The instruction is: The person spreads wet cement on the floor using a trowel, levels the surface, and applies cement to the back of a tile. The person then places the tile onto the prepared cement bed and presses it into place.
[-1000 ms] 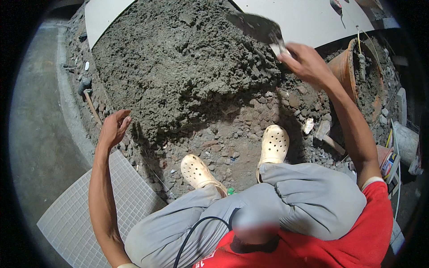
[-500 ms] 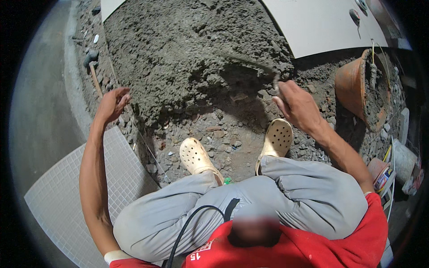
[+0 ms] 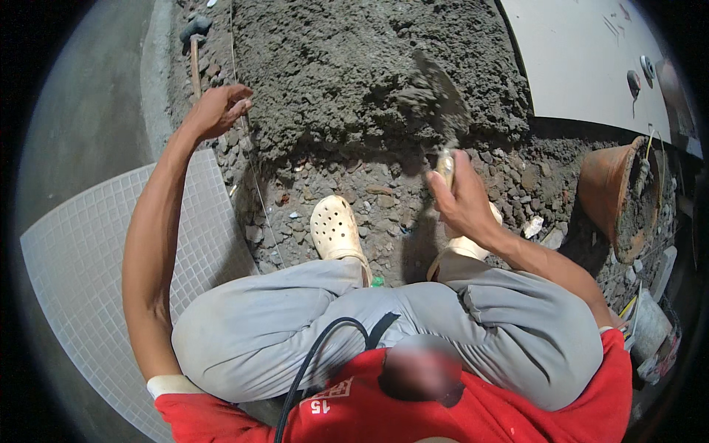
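Observation:
My right hand [image 3: 467, 199] is wrapped round the pale handle of a trowel [image 3: 447, 103]. Its dark blade is tilted over the near edge of a bed of grey mortar [image 3: 332, 81], with mortar lying along it. My left hand [image 3: 219, 112] hovers at the left edge of that bed, beside a thin stretched string [image 3: 255, 173]. Its fingers are loosely bent and apart from the thumb, and I see nothing in them. Just beyond it lies a mallet [image 3: 195, 29] with a dark head and a wooden handle.
A large pale tile [image 3: 583, 59] lies at upper right with small round tools on it. At left is a tile [image 3: 133, 244] showing its gridded side. An orange-brown bucket [image 3: 607, 188] holding mortar leans at right. Rubble [image 3: 377, 221] surrounds my cream clogs [image 3: 334, 225].
My right hand drew the trowel nearer and slightly left, its blade turning to point away from me. My left hand shifted away from me along the string. The whole view has swung left.

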Demonstrator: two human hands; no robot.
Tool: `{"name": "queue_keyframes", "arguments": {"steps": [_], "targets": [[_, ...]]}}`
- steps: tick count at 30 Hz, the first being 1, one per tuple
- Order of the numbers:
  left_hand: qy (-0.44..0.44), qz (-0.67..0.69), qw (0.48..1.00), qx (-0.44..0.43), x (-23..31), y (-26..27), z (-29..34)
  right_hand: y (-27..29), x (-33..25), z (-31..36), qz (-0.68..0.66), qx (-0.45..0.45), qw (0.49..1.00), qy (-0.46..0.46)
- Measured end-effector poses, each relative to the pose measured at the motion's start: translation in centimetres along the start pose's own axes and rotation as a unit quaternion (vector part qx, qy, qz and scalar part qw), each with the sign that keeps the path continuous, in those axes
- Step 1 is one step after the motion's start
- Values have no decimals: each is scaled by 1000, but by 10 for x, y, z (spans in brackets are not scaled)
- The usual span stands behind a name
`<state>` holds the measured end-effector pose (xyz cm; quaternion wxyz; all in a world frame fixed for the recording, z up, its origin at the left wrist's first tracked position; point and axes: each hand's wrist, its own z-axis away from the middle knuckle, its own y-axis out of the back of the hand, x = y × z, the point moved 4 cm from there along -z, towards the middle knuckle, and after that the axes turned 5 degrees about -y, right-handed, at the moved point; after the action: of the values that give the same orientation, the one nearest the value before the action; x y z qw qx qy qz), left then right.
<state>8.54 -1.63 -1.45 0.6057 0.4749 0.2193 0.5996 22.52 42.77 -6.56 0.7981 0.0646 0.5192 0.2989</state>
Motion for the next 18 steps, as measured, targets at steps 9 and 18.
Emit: {"name": "queue_keyframes", "arguments": {"steps": [9, 18], "targets": [[5, 9, 1000, -7, 3, 1, 8, -59, -68, -42, 129, -80, 980, 128], [-11, -14, 1000, 11, -12, 0, 11, -114, -95, -58, 200, -172, 954, 139]]}}
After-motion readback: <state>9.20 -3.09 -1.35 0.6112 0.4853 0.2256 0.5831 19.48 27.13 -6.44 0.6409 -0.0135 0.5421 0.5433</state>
